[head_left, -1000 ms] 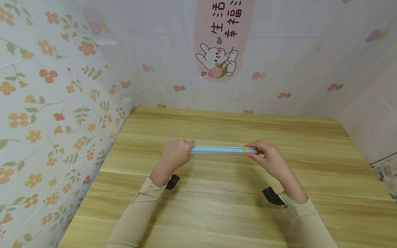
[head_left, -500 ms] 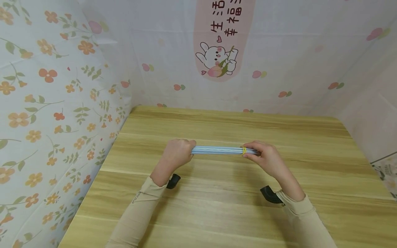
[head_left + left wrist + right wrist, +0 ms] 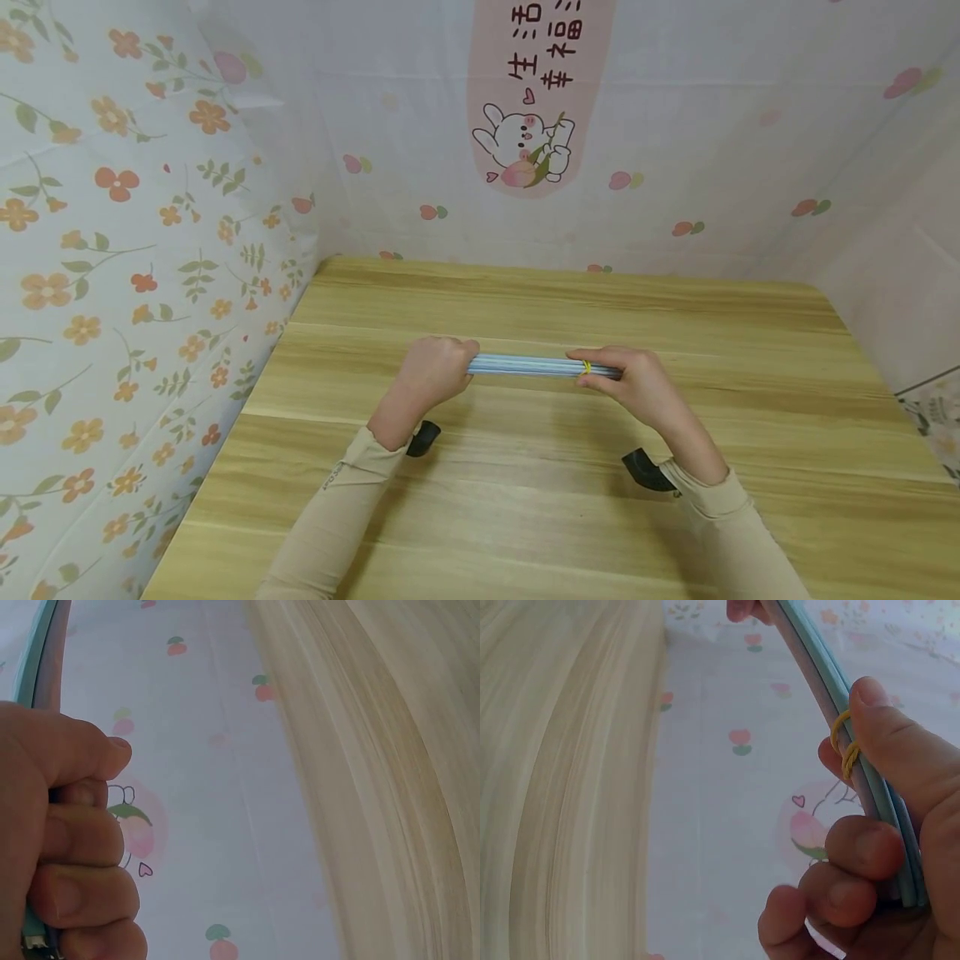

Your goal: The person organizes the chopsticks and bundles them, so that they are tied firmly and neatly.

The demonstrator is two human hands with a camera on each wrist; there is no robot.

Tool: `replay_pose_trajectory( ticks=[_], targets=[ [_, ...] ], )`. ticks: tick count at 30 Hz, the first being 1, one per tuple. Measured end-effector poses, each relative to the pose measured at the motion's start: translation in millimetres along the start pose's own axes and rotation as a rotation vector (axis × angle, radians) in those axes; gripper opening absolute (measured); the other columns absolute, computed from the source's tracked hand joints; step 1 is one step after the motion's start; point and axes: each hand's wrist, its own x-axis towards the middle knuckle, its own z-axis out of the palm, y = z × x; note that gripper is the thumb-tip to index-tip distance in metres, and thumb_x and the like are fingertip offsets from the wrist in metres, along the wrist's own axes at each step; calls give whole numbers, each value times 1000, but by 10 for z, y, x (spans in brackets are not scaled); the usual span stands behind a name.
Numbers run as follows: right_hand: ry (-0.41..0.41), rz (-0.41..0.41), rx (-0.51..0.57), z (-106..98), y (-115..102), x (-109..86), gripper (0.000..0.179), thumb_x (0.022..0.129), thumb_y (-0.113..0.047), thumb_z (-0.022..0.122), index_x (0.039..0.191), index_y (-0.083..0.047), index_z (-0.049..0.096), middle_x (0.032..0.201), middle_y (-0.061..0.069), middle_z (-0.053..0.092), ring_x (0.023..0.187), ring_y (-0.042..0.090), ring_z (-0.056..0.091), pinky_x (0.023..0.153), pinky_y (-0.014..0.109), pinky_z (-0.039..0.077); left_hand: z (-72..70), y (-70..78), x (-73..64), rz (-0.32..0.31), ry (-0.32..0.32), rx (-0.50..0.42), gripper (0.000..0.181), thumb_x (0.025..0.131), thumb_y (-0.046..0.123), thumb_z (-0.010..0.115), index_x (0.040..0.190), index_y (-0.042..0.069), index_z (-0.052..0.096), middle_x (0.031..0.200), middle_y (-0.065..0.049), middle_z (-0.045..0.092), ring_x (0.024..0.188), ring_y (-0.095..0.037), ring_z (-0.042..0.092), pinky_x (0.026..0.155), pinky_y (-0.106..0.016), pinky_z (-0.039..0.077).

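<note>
We see the sticks [image 3: 525, 365] lying crosswise at mid-frame, the left hand [image 3: 433, 371] fisted round one end, the right hand [image 3: 643, 383] gripping the other, apparently touching the band [image 3: 587, 367], neither hand nearer.

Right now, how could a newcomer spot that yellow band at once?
Start at the wood-grain table; over it, a person's left hand and right hand hold a bundle of pastel sticks between them. Follow the bundle toward the right hand, and the yellow rubber band is looped around it, near that end. Its bright yellow sets it apart from the pale blue and pinkish sticks.
</note>
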Motion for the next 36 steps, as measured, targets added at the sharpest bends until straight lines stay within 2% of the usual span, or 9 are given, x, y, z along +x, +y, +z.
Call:
replay_pose_trajectory(
  ticks=[5,13,17,23,31,36],
  targets=[
    [-4,16,-6,5,-17,10,41,77,-17,76,117,-12,70,104,9,73,72,-1,57,63,19,49,7,5,4,-3,0,-6,25,71,2,67,63,12,46,52,6,32,49,-7,23,42,-22,23],
    [-18,34,-43,-2,-10,-6,50,78,-16,76,126,-11,63,117,10,68,81,11,65,67,23,53,9,3,-2,-10,0,8,23,73,4,69,65,12,48,50,4,44,48,-6,26,40,-22,28],
    [-9,25,-54,-24,10,-27,45,79,-15,76,122,-11,66,110,8,69,80,10,62,68,23,53,12,-1,-4,-19,-23,20,24,74,5,68,65,13,48,51,4,43,48,-6,25,39,-23,28],
    [35,0,-86,-85,36,-53,31,77,-10,77,107,-7,71,95,6,69,76,6,58,67,22,50,5,-8,-3,-22,-32,15,24,73,4,69,65,12,49,51,3,44,48,-7,25,39,-22,28],
    [24,13,-148,-104,5,-61,22,78,-13,77,99,-8,72,91,1,68,76,9,57,67,27,49,13,-12,-4,-13,-13,31,25,73,5,69,63,13,47,52,6,34,48,-7,23,40,-21,22],
    [-6,4,-150,-71,-44,-31,20,79,-11,75,98,-6,71,90,2,67,75,10,58,66,26,50,5,-15,-3,-14,-16,34,24,74,6,69,64,13,48,50,5,43,48,-7,25,39,-22,28]
  ],
)
